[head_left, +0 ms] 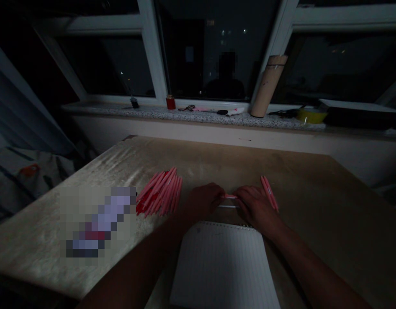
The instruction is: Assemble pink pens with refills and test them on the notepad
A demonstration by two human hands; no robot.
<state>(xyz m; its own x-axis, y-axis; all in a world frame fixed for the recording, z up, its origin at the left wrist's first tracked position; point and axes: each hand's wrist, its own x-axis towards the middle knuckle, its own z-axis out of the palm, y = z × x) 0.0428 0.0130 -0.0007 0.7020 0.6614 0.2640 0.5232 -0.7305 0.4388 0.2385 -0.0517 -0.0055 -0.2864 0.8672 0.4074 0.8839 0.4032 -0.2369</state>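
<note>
On the flat beige table (317,197), beyond a white lined-paper notepad (225,266), left hand (208,196) and right hand (256,203) have their grip clamped on a slim pink stick (230,196)

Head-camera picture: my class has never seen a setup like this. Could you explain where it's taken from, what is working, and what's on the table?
There is no machine here: one camera, worn on a person's head, looks forward and down at their two bare hands. The left hand and right hand meet over the table, with a short pink stick in the grip between them. A thin white strip shows just below it; whether it is held is unclear. A pile of pink pencil-like sticks lies left of the hands, and a few more pink sticks lie right. Nearest the wearer is a lined notepad. The pixelated object at far left cannot be identified.
</note>
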